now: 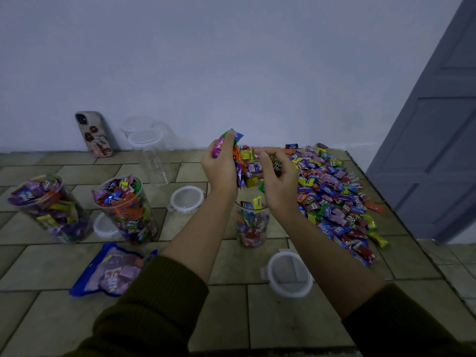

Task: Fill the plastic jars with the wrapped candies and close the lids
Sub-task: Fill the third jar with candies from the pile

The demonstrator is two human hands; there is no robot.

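My left hand point(222, 164) grips a bunch of wrapped candies point(233, 140) raised above the floor. My right hand point(279, 176) is beside it with curled fingers, holding candies too, including a dark wrapper point(277, 167). Under both hands stands an open plastic jar point(253, 224), partly filled with candies. A large pile of loose wrapped candies point(334, 194) lies to the right. Two full, lidless jars point(50, 207) point(127, 208) stand at the left. An empty clear jar point(154, 158) stands near the wall.
Loose lids lie on the tiled floor: one point(186, 199) by the left hand, one point(289, 274) in front, one point(104, 226) behind the second full jar. A blue candy bag point(110, 270) lies at front left. A phone point(94, 134) leans against the wall. A grey door point(432, 124) is at right.
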